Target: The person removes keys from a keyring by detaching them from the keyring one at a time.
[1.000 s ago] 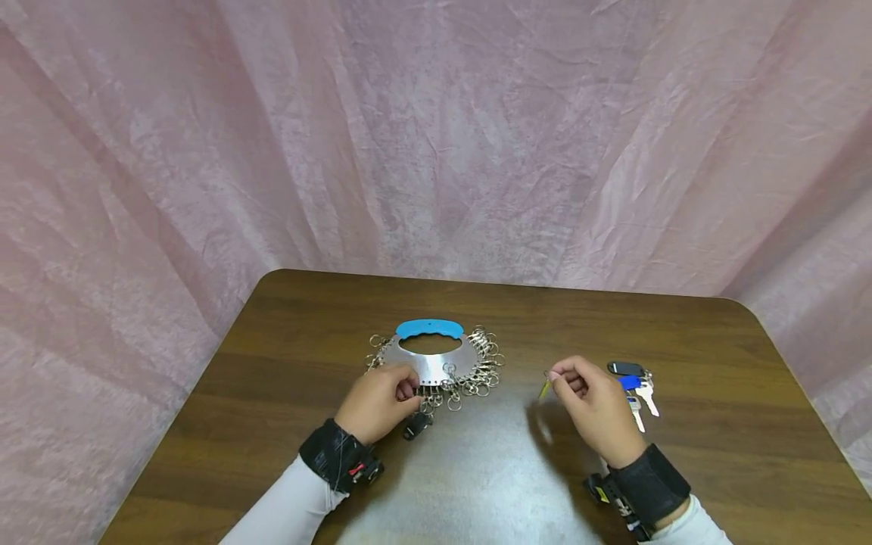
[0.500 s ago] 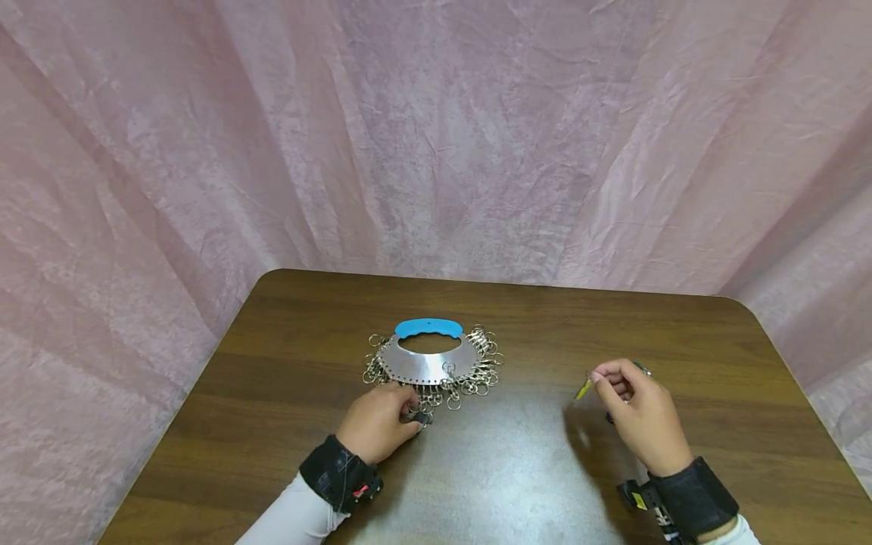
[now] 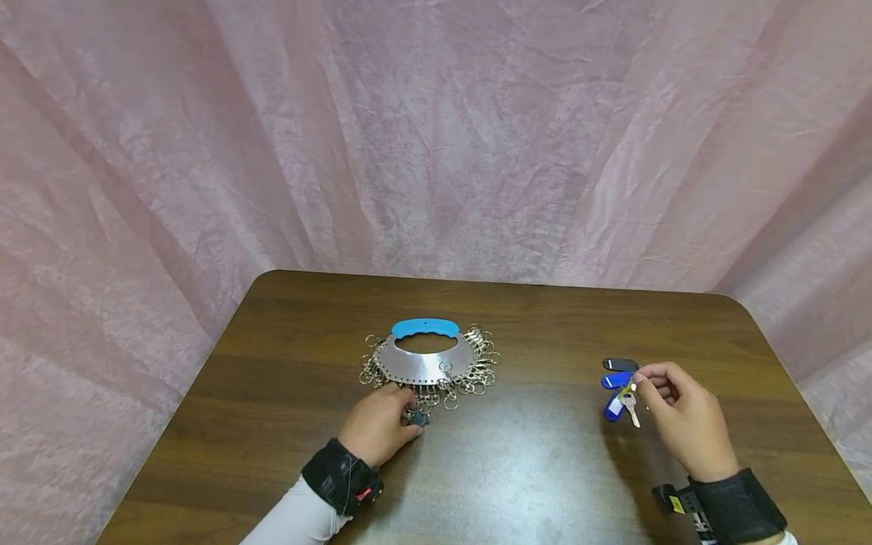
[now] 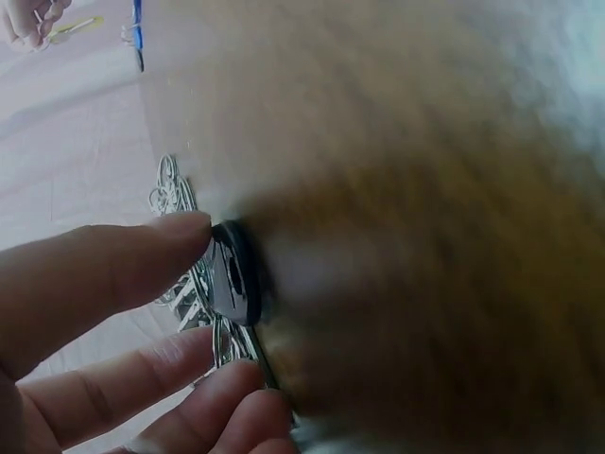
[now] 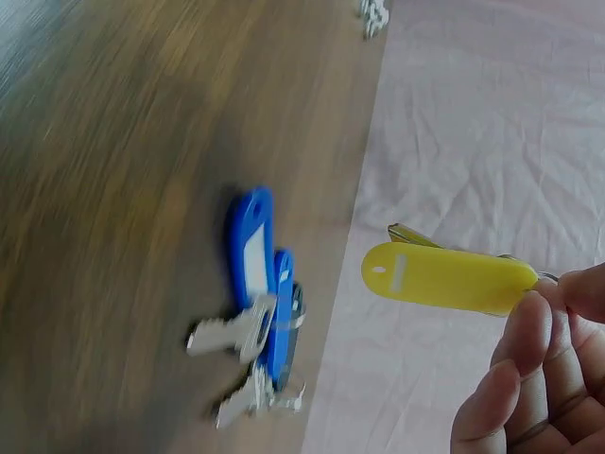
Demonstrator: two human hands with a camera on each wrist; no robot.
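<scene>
My right hand (image 3: 684,420) pinches the small ring of a yellow key tag (image 5: 449,277), and a key hangs behind the tag. Below it on the table lie two blue key tags (image 5: 253,251) with silver keys (image 5: 232,331), beside a black key tag (image 3: 620,365). On the left, a curved metal key-ring holder (image 3: 422,369) with a blue grip (image 3: 425,327) lies flat, many rings hanging round its edge. At its near edge my left hand (image 3: 381,424) holds another black key tag (image 4: 234,274) between thumb and fingers, close to the rings.
The brown wooden table (image 3: 518,469) has rounded far corners. Behind it hangs a pink curtain (image 3: 436,151). Each wrist wears a black strap (image 3: 341,477) with a camera.
My right hand has moved right with the yellow tag, from beside the holder to over the other key tags. My left hand has slid slightly nearer, from the holder's edge down to the black tag.
</scene>
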